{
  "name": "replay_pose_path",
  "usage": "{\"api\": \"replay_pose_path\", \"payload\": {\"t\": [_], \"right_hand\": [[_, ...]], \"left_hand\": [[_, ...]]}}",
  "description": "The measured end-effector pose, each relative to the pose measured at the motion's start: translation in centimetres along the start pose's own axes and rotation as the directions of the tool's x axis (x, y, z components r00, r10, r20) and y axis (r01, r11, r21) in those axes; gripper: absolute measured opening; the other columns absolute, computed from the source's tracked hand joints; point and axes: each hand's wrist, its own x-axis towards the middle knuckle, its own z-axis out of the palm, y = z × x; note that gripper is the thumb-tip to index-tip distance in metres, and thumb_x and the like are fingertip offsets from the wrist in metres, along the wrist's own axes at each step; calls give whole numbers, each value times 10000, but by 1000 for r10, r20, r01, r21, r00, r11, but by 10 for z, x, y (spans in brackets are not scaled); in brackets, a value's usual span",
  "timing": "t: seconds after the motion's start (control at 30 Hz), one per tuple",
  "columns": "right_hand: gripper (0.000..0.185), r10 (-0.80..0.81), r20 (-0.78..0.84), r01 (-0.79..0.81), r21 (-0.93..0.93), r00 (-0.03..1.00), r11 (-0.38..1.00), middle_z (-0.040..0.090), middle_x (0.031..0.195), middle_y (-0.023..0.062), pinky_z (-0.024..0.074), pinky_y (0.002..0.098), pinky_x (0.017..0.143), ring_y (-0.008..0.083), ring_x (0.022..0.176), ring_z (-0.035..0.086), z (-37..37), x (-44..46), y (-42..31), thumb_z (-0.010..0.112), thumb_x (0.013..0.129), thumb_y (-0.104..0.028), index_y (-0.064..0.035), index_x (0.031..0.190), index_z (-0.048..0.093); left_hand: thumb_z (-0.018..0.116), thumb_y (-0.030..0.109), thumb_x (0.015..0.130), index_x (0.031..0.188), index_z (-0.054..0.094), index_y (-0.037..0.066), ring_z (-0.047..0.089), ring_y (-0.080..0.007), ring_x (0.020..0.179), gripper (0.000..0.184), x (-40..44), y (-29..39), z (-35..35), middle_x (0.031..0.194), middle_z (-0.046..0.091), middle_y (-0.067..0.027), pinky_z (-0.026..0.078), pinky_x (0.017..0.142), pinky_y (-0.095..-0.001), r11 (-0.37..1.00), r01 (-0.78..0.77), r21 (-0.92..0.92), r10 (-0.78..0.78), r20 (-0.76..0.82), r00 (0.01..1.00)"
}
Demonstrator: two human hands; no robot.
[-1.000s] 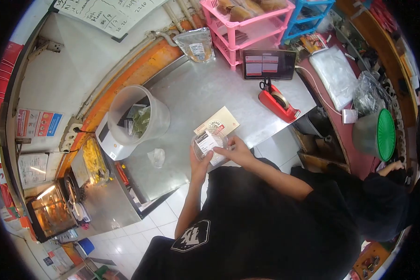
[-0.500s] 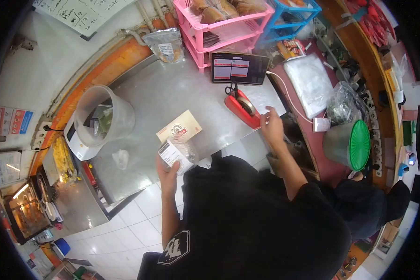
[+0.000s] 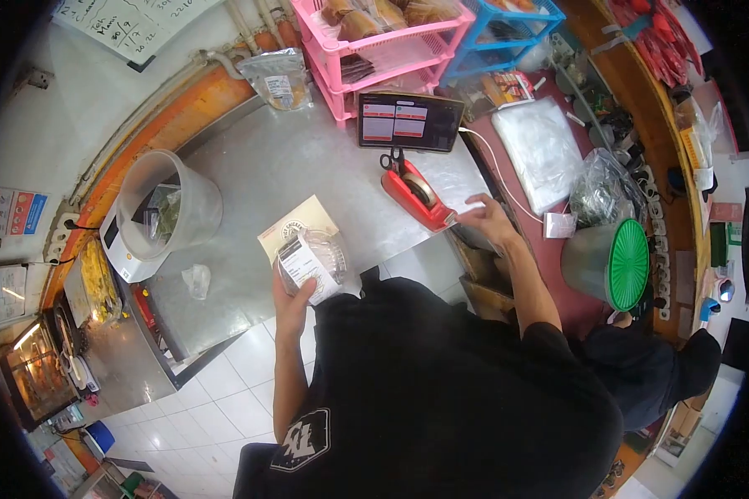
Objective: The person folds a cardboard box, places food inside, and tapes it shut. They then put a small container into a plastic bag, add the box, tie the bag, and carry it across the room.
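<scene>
My left hand (image 3: 291, 306) is closed round the side of a clear plastic tub (image 3: 331, 256). A white printed label (image 3: 310, 268) lies against the tub, under my thumb. Partly behind the tub is a cream card (image 3: 308, 218) with a printed round logo. My right hand (image 3: 487, 221) is at the cutter end of a red tape dispenser (image 3: 418, 200), its index finger and thumb apart. Its lower fingertip is very close to the cutter; whether it touches tape is too small to see. Black-handled scissors (image 3: 394, 160) stand at the dispenser's far end.
A tablet (image 3: 409, 121) stands at the back of the steel table (image 3: 266, 158), by a pink rack (image 3: 324, 58). A translucent bucket (image 3: 204, 200) sits on a white scale (image 3: 135, 262) at left. At right are clear plastic bags (image 3: 541, 154) and a green-lidded container (image 3: 628, 264).
The whole view has shifted slightly. My left hand has tilted the tub and label a little. My right hand stays beside the dispenser's cutter, its index finger now stretched further out.
</scene>
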Motion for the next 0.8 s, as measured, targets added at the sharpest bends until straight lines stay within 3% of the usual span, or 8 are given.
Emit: {"api": "replay_pose_path", "payload": {"t": [0.17,0.27,0.33,0.4,0.47,0.5,0.57,0.8], "right_hand": [[470,35,-134,-27,63,990,998,710,930,192,542,350,811,252,898,699,-9,12,86,830,778,-128,31,1140,575],[422,-276,-209,48,-711,938,701,728,889,129,543,346,670,180,811,705,-32,33,99,801,772,-33,1,1097,535],[447,-310,-276,-63,-830,910,554,704,830,129,544,356,638,184,742,694,-49,31,104,799,739,-14,16,1093,528],[441,-516,-233,224,-702,825,676,692,804,96,536,326,636,165,713,674,-63,25,98,789,774,-11,7,1118,514],[441,-379,-162,287,-411,911,866,692,804,72,523,291,659,138,749,664,-41,12,53,782,813,-27,-7,1150,498],[428,-142,-155,97,-267,978,959,698,819,57,514,272,706,117,796,661,15,-30,-43,770,843,-32,-21,1166,489],[422,-147,68,149,-25,987,989,693,814,42,500,259,742,105,798,654,65,-54,-107,773,844,-30,-33,1160,492],[435,-315,424,426,-195,849,883,707,742,62,526,297,688,129,724,675,176,-92,-180,822,827,-142,-30,1092,496]], "left_hand": [[702,19,864,1547,274,51,540,-245,1276,807,1,1,4,1407,524,-130,448,1073,-389,972,119,-204,-110,56,992],[691,16,881,1567,235,65,531,-250,1294,825,1,10,7,1423,514,-126,442,1088,-402,942,187,-277,-157,127,979],[702,27,880,1574,232,73,538,-253,1288,840,3,9,4,1427,510,-128,462,1065,-397,946,184,-268,-153,131,980],[739,32,859,1568,242,52,544,-246,1282,866,10,13,8,1422,515,-131,465,1058,-386,972,77,-220,-41,166,985],[783,47,826,1549,276,33,543,-238,1280,883,7,21,12,1411,523,-131,460,1061,-379,988,95,-122,-78,136,988],[805,55,810,1539,293,24,543,-235,1278,891,10,27,14,1405,527,-131,457,1062,-376,991,109,-71,-99,140,985],[844,73,773,1515,321,14,546,-236,1268,910,15,42,21,1380,540,-130,459,1060,-378,991,69,112,-88,176,980],[901,84,694,1481,353,22,535,-242,1265,961,23,49,33,1365,521,-122,456,1063,-394,943,-73,325,-26,291,957]]}}
